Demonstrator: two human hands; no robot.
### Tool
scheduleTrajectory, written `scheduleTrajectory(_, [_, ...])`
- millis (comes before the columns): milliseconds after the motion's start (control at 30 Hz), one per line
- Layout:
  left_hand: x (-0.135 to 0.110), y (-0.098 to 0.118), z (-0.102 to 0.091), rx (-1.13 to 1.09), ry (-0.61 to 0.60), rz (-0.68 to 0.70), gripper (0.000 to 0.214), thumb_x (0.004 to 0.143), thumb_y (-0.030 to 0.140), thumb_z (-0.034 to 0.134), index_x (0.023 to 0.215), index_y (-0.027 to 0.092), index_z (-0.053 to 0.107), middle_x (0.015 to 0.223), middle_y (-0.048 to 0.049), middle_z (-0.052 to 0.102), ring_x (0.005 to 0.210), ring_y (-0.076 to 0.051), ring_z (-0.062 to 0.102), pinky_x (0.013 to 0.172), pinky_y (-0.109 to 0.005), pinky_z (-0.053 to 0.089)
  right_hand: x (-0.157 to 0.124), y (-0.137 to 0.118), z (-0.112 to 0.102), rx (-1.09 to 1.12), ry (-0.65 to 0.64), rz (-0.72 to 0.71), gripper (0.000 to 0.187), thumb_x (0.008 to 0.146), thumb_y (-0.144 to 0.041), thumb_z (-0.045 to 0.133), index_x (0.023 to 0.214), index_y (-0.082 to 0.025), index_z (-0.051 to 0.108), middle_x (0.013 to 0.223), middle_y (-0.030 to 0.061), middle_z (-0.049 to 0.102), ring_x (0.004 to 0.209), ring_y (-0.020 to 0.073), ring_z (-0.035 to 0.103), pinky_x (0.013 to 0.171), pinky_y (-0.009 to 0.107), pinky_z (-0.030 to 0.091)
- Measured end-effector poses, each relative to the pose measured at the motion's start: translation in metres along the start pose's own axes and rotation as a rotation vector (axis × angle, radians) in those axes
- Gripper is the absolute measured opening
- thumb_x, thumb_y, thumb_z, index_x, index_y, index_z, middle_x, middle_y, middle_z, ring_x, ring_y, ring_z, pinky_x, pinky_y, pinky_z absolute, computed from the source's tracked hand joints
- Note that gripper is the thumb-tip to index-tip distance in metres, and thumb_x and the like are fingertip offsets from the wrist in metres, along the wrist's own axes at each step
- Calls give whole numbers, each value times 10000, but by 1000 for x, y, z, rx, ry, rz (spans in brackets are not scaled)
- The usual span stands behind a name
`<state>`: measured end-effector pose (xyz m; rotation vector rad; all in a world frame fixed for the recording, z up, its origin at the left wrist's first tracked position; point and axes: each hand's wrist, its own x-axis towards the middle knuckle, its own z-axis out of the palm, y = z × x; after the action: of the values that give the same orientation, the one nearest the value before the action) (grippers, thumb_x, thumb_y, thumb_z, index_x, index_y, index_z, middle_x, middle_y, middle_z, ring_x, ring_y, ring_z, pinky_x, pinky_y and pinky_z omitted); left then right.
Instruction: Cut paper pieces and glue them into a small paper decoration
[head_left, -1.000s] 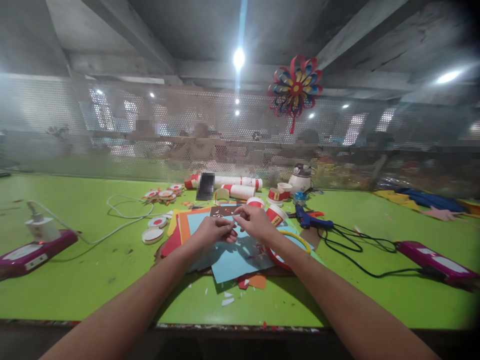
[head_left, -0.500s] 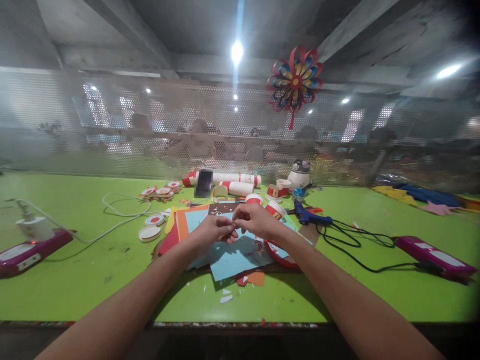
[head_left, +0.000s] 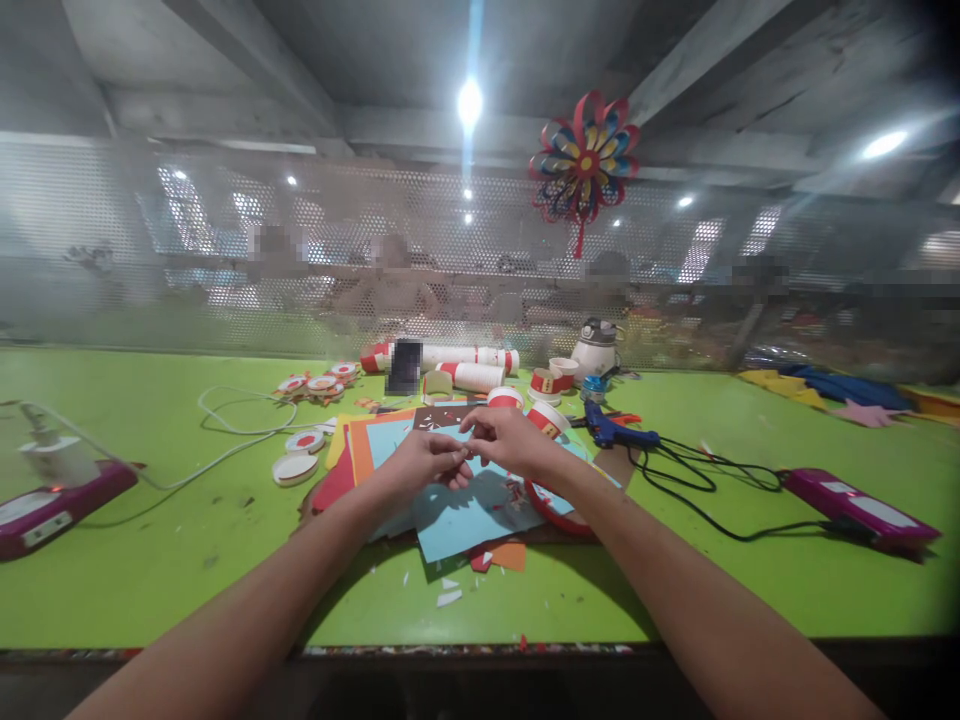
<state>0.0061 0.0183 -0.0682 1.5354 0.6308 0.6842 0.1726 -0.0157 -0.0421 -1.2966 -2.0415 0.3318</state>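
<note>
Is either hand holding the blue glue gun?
No, the blue glue gun lies off to the right, apart from the left hand and the right hand.

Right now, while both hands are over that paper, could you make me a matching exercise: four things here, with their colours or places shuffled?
Things:
1. Left hand
2. Glue gun
3. Flower decoration
4. Right-hand power strip

Colours or places:
A. Purple and whitish
B. Higher than the green table
C. Close to the right hand, over light-blue paper
D. Mostly dark blue

Pairs: 1-C, 2-D, 3-B, 4-A
</note>
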Motion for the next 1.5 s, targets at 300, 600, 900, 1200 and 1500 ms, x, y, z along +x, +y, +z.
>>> scheduleTrajectory(300, [0,0,0,23,36,22,189,683,267,634,726,83,634,630,-69,650,539,-128,588,580,-279,459,2,0,4,22,34,73,103,735,-164,570,646,-150,620,535,-16,608,467,102,596,424,172,409])
scheduleTrajectory(600, [-2,7,1,117,83,68,206,655,283,651,722,89,675,662,-67,649,565,-138,571,542,-265,432,2,0,1,38,19,77,133,733,-164,561,625,-140,635,500,-15,598,445,94,583,415,161,396])
scheduleTrajectory(900, [-3,10,2,102,141,90,154,647,257,652,686,107,660,647,-47,632,588,-127,562,562,-250,421,3,-2,1,71,-14,111,143,746,-177,565,628,-131,630,483,-13,591,439,87,574,387,141,373])
scheduleTrajectory(1200, [-2,5,-1,-11,70,35,179,718,286,587,691,113,623,658,-49,625,587,-119,581,552,-235,418,2,-4,-2,88,-55,134,170,763,-188,554,628,-115,626,460,-13,573,390,73,540,366,142,376])
scheduleTrajectory(1500, [0,2,-3,-40,55,6,173,710,249,591,690,84,636,657,-88,648,561,-120,586,551,-230,426,2,0,3,-81,20,46,109,750,-156,563,682,-142,646,517,-7,612,453,93,568,424,171,370])
